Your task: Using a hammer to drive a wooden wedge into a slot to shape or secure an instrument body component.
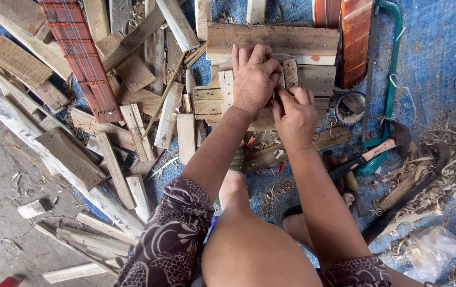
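Two hands at work on a pile of wood offcuts, centre of scene. Left hand (253,79): fingers (245,53) extended and laid flat, pressing down on a small wood block (290,73) and the scraps under it, far of the knees. Right hand (294,116): fingers (303,95) curled tight, pinched on something small at the near edge of that block; item itself hidden, identity not discernible. Block: short, ridged on top, lying just right of the left hand, touching both hands.

Beneath and beyond: weathered plank (273,40), lying crosswise at the far side. Left: loose heap of planks and slats (132,106), with a reddish fretted neck (81,58) slanting through it. Right: green-framed hacksaw (390,74) running far to near; hammer (371,154) with dark head just beside its near end; small round tin (350,107) between hands and saw. Underlay: blue tarpaulin (440,48), wood shavings (451,159) scattered near right. Bare concrete floor (4,180) at left.
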